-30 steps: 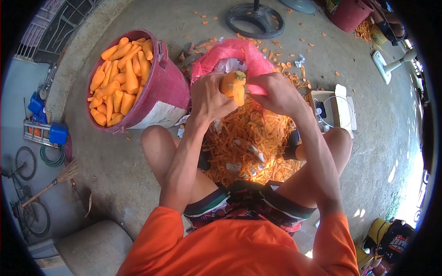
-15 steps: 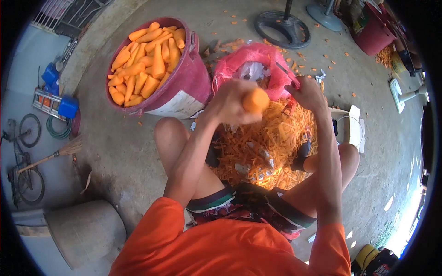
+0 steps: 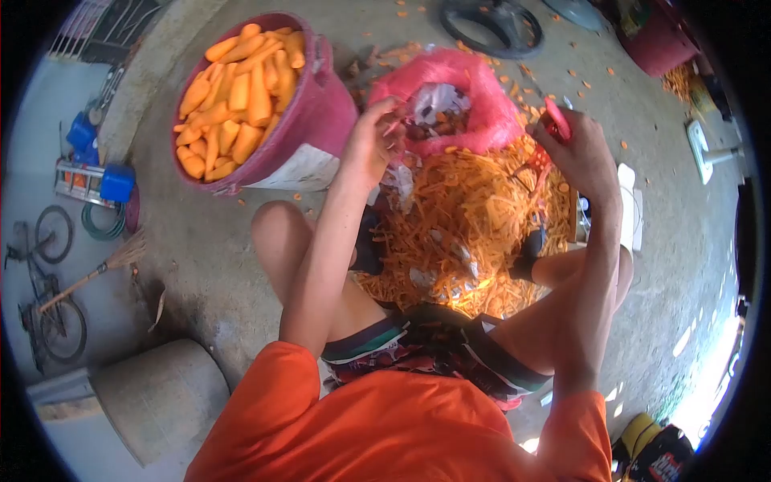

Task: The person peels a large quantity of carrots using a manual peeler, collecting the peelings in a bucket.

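Observation:
My left hand (image 3: 374,143) is raised between the tub of carrots and the pink mesh bag, fingers loosely curled and apart, with nothing visible in it. Peeled orange carrots (image 3: 259,95) fill the large magenta tub (image 3: 337,112) on the left. My right hand (image 3: 580,153) is closed around a pink-handled tool (image 3: 556,120) at the right of the bag; its working end does not show clearly. The pink mesh bag (image 3: 490,100) lies open, with white plastic and dark contents inside. Below it, a heap of orange peelings (image 3: 474,225) lies between my legs.
Carrot bits scatter over the concrete floor (image 3: 217,265). A black ring-shaped base (image 3: 491,30) and another magenta bucket (image 3: 660,44) stand at the back. A white box (image 3: 630,209) is by my right knee. A broom (image 3: 96,265), bicycle (image 3: 60,321) and grey cylinder (image 3: 165,394) are at left.
The carrot has left my left hand, which has moved left and opened; where the carrot went is not visible. My right hand has moved right with the pink-handled tool. The view has shifted slightly.

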`<state>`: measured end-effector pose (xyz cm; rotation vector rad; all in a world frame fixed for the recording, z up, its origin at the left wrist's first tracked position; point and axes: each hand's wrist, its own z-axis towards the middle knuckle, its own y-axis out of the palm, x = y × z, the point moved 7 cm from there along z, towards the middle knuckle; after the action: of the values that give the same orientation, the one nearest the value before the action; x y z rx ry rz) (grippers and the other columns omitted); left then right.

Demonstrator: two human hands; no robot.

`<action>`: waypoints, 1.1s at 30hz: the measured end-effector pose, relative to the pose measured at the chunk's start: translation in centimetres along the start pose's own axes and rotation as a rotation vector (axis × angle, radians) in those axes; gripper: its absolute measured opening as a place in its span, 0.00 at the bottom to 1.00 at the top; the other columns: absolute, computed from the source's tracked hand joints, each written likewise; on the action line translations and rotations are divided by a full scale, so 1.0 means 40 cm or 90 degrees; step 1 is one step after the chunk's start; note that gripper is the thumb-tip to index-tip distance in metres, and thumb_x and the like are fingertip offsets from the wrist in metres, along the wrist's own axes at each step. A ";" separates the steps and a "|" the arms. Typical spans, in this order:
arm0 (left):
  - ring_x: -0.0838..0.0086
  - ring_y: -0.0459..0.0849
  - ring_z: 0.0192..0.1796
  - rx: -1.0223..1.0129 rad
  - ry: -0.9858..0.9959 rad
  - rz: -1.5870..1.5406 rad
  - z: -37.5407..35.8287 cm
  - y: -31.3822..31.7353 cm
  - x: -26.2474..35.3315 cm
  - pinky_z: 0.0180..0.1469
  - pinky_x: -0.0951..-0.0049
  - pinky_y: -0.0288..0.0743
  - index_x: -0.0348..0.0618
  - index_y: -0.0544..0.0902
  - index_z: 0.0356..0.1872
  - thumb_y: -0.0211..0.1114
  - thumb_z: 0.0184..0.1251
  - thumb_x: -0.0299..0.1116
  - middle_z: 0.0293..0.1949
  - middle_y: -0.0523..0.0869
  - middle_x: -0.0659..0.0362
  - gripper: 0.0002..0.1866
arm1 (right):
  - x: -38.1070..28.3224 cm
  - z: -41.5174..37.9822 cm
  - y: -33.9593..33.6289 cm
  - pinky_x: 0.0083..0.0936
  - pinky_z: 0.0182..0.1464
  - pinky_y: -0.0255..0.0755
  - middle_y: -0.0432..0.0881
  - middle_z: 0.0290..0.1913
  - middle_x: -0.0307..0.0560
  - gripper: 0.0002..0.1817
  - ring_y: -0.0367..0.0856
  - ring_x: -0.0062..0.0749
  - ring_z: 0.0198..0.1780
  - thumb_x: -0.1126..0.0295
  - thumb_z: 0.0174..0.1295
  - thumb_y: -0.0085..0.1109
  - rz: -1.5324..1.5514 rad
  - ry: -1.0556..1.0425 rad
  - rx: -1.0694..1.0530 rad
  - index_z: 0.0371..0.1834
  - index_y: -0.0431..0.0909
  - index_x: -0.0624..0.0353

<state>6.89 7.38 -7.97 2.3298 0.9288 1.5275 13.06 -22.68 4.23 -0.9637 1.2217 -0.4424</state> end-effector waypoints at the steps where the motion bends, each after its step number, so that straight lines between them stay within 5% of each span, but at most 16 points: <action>1: 0.83 0.82 0.38 -0.048 -0.036 0.090 0.030 0.016 -0.053 0.36 0.80 0.74 0.50 0.82 0.54 0.66 0.74 0.43 0.43 0.84 0.67 0.14 | 0.020 -0.009 -0.011 0.44 0.39 0.75 0.82 0.28 0.63 0.20 0.83 0.60 0.33 0.57 0.64 0.69 -0.001 0.017 -0.003 0.35 0.81 0.68; 5: 0.80 0.86 0.40 -0.099 -0.045 0.461 0.223 -0.024 -0.246 0.42 0.73 0.80 0.46 0.83 0.57 0.68 0.72 0.40 0.41 0.86 0.64 0.17 | 0.054 -0.011 -0.058 0.44 0.37 0.73 0.82 0.27 0.62 0.19 0.82 0.58 0.31 0.58 0.65 0.69 0.000 0.020 0.032 0.35 0.82 0.67; 9: 0.60 0.91 0.47 -0.055 0.119 0.961 0.510 -0.132 -0.374 0.52 0.62 0.83 0.49 0.89 0.47 0.61 0.71 0.38 0.45 0.92 0.49 0.12 | 0.118 -0.014 -0.077 0.41 0.36 0.73 0.82 0.25 0.59 0.18 0.80 0.52 0.28 0.59 0.65 0.69 -0.033 0.093 0.022 0.34 0.82 0.66; 13: 0.55 0.85 0.59 -0.117 0.254 1.155 0.647 -0.086 -0.434 0.61 0.57 0.80 0.46 0.85 0.56 0.62 0.69 0.33 0.58 0.87 0.51 0.16 | 0.178 -0.006 -0.072 0.38 0.37 0.74 0.84 0.28 0.57 0.17 0.82 0.49 0.29 0.60 0.64 0.70 -0.019 0.153 -0.004 0.39 0.83 0.67; 15: 0.52 0.85 0.58 -0.157 0.337 1.195 0.714 -0.066 -0.471 0.61 0.56 0.80 0.47 0.83 0.59 0.63 0.68 0.32 0.58 0.85 0.48 0.19 | 0.204 -0.010 -0.065 0.30 0.35 0.72 0.81 0.28 0.48 0.14 0.77 0.28 0.29 0.65 0.66 0.70 -0.007 0.125 0.043 0.41 0.81 0.67; 16: 0.50 0.85 0.58 -0.192 0.418 1.230 0.726 -0.058 -0.504 0.61 0.54 0.80 0.47 0.81 0.62 0.63 0.67 0.31 0.58 0.83 0.45 0.21 | 0.217 -0.017 -0.060 0.30 0.35 0.72 0.81 0.28 0.48 0.14 0.77 0.28 0.29 0.65 0.66 0.70 -0.010 0.136 0.037 0.41 0.81 0.67; 21: 0.50 0.85 0.58 -0.180 0.438 1.280 0.765 -0.046 -0.536 0.58 0.56 0.83 0.48 0.82 0.61 0.57 0.71 0.28 0.58 0.81 0.43 0.18 | 0.174 0.015 -0.085 0.33 0.41 0.77 0.86 0.40 0.49 0.22 0.83 0.38 0.35 0.67 0.64 0.74 -0.118 0.006 0.051 0.56 0.80 0.67; 23: 0.50 0.87 0.54 -0.170 0.397 1.297 0.777 -0.061 -0.530 0.56 0.54 0.83 0.46 0.84 0.56 0.54 0.73 0.27 0.52 0.84 0.44 0.15 | 0.172 0.032 -0.088 0.34 0.40 0.76 0.86 0.37 0.50 0.17 0.82 0.38 0.34 0.67 0.63 0.73 -0.048 0.032 0.037 0.50 0.81 0.67; 24: 0.50 0.89 0.48 -0.154 0.375 1.360 0.782 -0.055 -0.524 0.53 0.53 0.84 0.44 0.85 0.51 0.54 0.74 0.29 0.45 0.86 0.45 0.13 | 0.180 0.032 -0.085 0.39 0.43 0.76 0.86 0.36 0.55 0.17 0.83 0.48 0.36 0.66 0.61 0.73 -0.056 0.076 0.015 0.48 0.83 0.66; 25: 0.50 0.89 0.44 -0.163 0.403 1.339 0.773 -0.039 -0.504 0.48 0.51 0.84 0.43 0.83 0.49 0.53 0.74 0.29 0.41 0.87 0.46 0.11 | 0.183 0.030 -0.086 0.44 0.46 0.76 0.85 0.36 0.61 0.18 0.84 0.58 0.39 0.64 0.59 0.73 -0.067 0.121 -0.004 0.46 0.84 0.65; 28: 0.51 0.89 0.44 -0.165 0.363 1.192 0.709 -0.011 -0.432 0.45 0.51 0.83 0.44 0.81 0.50 0.60 0.70 0.28 0.41 0.88 0.47 0.10 | 0.145 0.025 -0.097 0.45 0.43 0.76 0.85 0.34 0.63 0.17 0.84 0.60 0.39 0.62 0.61 0.71 -0.059 0.124 -0.017 0.45 0.85 0.64; 31: 0.58 0.89 0.47 0.084 0.377 0.866 0.593 -0.027 -0.275 0.49 0.58 0.83 0.46 0.75 0.56 0.71 0.65 0.32 0.41 0.87 0.53 0.20 | 0.137 -0.003 -0.108 0.46 0.44 0.76 0.85 0.34 0.63 0.18 0.84 0.60 0.39 0.62 0.60 0.71 -0.050 0.125 -0.018 0.45 0.85 0.65; 33: 0.64 0.88 0.50 0.064 0.105 0.275 0.506 -0.041 -0.236 0.48 0.64 0.83 0.47 0.75 0.60 0.67 0.69 0.35 0.42 0.86 0.59 0.20 | 0.126 -0.019 -0.104 0.47 0.44 0.75 0.85 0.33 0.63 0.18 0.84 0.60 0.39 0.61 0.60 0.71 -0.027 0.093 -0.006 0.45 0.85 0.65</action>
<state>21.57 6.29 -24.87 2.6340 0.5647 1.8960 14.81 -29.02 4.64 -0.9808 1.3371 -0.5482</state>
